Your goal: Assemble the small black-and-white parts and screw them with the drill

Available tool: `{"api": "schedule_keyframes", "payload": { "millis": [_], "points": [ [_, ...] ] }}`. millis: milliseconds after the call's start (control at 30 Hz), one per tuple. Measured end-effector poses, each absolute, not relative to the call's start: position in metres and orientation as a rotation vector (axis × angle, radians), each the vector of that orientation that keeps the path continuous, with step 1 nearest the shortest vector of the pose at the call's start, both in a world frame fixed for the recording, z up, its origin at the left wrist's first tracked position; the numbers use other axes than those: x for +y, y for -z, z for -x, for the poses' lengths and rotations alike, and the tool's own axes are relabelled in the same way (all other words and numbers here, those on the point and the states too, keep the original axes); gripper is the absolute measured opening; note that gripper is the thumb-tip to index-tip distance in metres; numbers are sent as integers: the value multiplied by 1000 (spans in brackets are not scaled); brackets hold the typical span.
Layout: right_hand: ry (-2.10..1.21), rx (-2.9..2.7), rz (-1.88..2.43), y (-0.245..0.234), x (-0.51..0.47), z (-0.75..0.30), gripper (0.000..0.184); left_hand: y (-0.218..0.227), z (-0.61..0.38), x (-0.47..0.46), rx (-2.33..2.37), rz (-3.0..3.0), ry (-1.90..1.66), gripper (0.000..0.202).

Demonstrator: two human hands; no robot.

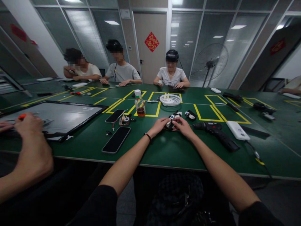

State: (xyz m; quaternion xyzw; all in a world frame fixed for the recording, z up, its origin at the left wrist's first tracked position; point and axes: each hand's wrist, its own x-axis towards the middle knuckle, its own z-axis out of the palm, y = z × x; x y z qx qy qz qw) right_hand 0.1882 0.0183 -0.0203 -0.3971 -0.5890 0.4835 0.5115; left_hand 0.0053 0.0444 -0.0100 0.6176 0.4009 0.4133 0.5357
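Observation:
Both hands meet over the green table around a small black-and-white part [169, 124] whose exact kind I cannot make out. My left hand [161, 126] closes on its left side, and my right hand [183, 126] pinches it from the right. White pieces with a blue mark show at its top; my fingers hide the rest. Just beyond my right hand lies a similar black-and-white part [190, 115]. Right of that hand rests a black power drill [215, 130]. Left of my left hand are a phone [116, 140] and a small motor-like part [125, 120] with wires.
A bottle with amber liquid [140, 106] and a white basket [170, 99] stand beyond my hands. A white power bank [238, 130] with a cable lies right. At left, a co-worker's hand [29, 124] works over a large flat panel [77, 116]. Several people sit around the table [150, 153].

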Motion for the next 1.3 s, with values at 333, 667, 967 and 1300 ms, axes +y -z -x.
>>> {"api": "schedule_keyframes", "payload": {
  "millis": [333,667,967,1300],
  "points": [
    [-804,-1601,1116,3,1,-227,29,-11,14,93,1558,-1925,-946,57],
    [-637,-1643,1283,0,-30,-292,33,-10,3,121,1801,-2290,-472,66],
    [-601,-1614,1361,-12,-21,-311,38,-12,-1,110,1931,-2308,-350,70],
    [-208,-1659,1680,-19,50,-342,40,-10,10,100,1903,-2230,-565,85]
  ]
}}
